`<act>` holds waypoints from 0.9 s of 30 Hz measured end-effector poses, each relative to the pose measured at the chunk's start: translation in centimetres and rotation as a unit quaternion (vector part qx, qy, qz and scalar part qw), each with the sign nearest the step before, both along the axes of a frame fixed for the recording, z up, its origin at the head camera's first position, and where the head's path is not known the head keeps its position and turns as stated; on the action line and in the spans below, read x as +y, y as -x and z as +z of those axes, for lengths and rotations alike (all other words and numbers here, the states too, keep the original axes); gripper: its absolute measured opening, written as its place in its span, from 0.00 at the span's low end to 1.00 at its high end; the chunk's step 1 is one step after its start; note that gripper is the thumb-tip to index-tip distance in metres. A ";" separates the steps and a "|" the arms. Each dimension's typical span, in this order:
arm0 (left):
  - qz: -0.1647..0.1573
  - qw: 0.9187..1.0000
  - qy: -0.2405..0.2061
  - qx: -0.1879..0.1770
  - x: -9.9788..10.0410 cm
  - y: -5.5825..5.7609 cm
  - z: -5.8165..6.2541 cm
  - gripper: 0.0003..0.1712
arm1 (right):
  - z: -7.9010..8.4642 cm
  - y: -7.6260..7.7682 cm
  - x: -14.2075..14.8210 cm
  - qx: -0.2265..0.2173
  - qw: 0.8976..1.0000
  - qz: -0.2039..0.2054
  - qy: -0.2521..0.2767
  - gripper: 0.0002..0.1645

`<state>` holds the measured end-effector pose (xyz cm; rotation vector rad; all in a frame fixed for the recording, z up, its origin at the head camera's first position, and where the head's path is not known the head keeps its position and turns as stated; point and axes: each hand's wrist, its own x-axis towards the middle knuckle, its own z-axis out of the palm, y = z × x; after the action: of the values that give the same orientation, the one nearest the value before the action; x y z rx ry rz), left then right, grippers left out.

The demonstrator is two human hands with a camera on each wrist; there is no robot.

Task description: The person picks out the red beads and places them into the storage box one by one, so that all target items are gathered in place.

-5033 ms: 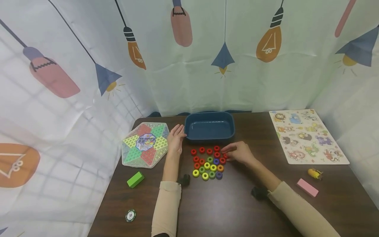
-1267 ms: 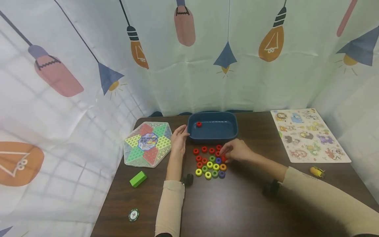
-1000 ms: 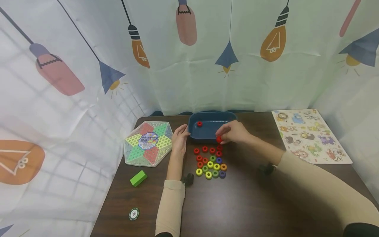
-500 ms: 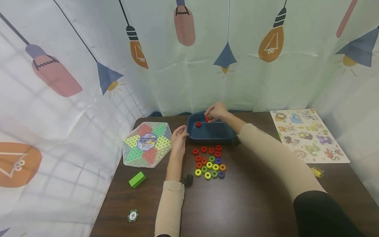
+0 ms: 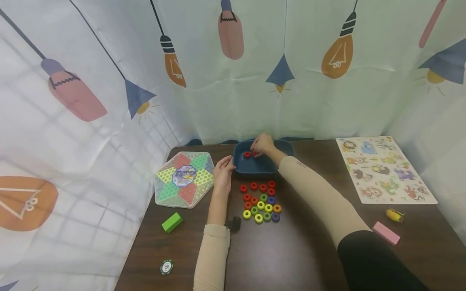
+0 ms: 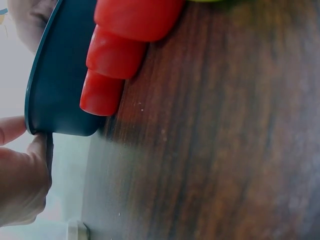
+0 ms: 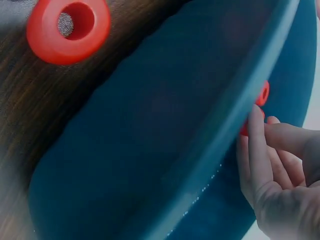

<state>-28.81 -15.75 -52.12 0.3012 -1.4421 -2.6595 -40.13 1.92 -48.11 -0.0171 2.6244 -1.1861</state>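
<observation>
My right hand (image 5: pixel 263 144) reaches into the dark blue tray (image 5: pixel 255 175) and pinches a red ring bead (image 5: pixel 254 154) low inside it. Another red ring bead (image 5: pixel 247 154) lies just left of it in the tray. In the right wrist view, the fingers (image 7: pixel 257 150) partly hide the held bead (image 7: pixel 244 129). My left hand (image 5: pixel 223 173) holds the tray's left front corner; the left wrist view has its thumb and fingers at the rim (image 6: pixel 29 112). In front of the tray lie several red beads (image 5: pixel 243 188), with yellow, green, purple and orange ones nearer me.
A hexagonal star-patterned game board (image 5: pixel 185 178) lies at left, with a green block (image 5: pixel 172 222) and a poker chip (image 5: pixel 166 266) below it. At right are an animal puzzle sheet (image 5: pixel 386 169), a small yellow figure (image 5: pixel 395 215) and a pink block (image 5: pixel 386 233). A patterned curtain hangs behind.
My right hand has picked a red bead from the group's right side, carried it over the tray's front rim, and lowered it beside the first bead. My left hand has stayed at the tray.
</observation>
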 end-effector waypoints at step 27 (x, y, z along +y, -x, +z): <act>0.016 1.000 0.021 -0.007 0.3 -0.1 -0.1 0.28 | 3.9 -13.1 8.2 0.000 0.977 0.186 0.105 0.08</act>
<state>-28.73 -15.41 -52.25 0.3366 -1.4814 -2.6038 -27.07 10.10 -44.21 -0.5229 2.3418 -1.3103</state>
